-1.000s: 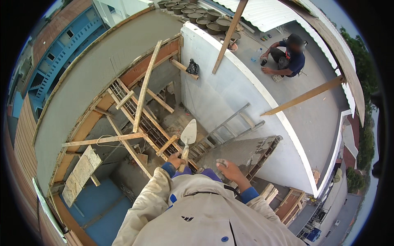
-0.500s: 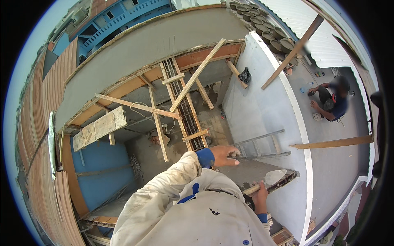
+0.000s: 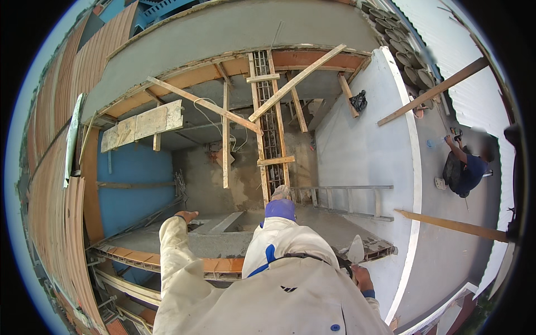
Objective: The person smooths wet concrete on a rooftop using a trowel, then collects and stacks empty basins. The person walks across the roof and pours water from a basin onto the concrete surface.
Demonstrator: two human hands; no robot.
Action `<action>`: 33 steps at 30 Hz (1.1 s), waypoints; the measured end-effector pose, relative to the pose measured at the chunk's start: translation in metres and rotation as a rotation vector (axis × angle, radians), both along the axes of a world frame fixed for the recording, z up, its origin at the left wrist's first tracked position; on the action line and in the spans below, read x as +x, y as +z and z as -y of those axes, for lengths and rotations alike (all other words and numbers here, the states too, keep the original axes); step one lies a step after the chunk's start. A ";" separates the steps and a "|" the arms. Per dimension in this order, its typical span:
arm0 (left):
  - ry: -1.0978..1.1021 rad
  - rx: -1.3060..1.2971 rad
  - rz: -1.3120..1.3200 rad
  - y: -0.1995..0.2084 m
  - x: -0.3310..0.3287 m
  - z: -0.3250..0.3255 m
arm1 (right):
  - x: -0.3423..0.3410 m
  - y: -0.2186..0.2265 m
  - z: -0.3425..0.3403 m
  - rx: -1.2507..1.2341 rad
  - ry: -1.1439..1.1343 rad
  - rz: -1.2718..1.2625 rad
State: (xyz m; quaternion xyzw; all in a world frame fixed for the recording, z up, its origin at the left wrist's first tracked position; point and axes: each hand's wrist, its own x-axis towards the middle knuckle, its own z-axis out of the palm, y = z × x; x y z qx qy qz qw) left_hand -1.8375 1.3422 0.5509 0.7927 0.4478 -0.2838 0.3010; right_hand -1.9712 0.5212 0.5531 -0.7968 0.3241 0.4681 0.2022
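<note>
My right hand (image 3: 363, 277), low at my right side, is closed round the handle of a trowel. The pale pointed blade of the trowel (image 3: 356, 249) rises above the fist, over the end of the concrete ledge (image 3: 368, 237). My left hand (image 3: 187, 215) reaches out to the left above the same grey ledge, fingers stretched out and holding nothing. In front of me, my shoe (image 3: 280, 192) is at the near end of a narrow timber beam form (image 3: 269, 131) with steel rebar inside.
Wooden props and planks (image 3: 206, 106) cross the deep opening below. A ladder (image 3: 349, 202) leans by the white wall (image 3: 363, 151). Past the wall, a person (image 3: 468, 167) sits on the floor near several dark buckets (image 3: 402, 47). Corrugated roofing (image 3: 53, 206) lies left.
My left hand has swung from the middle out to the left, and its fingers are stretched out. My right hand keeps the trowel. A foot now shows on the beam form; the view has shifted.
</note>
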 end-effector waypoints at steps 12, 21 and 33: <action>-0.250 -0.316 -0.387 -0.138 -0.064 0.135 | 0.007 0.007 -0.092 0.067 -0.481 0.375; -0.448 -0.163 0.103 -0.063 0.111 0.145 | -0.142 -0.035 -0.130 0.214 -0.892 0.189; -0.653 -0.224 0.109 -0.112 0.283 0.179 | -0.071 -0.079 -0.207 0.151 -1.514 0.180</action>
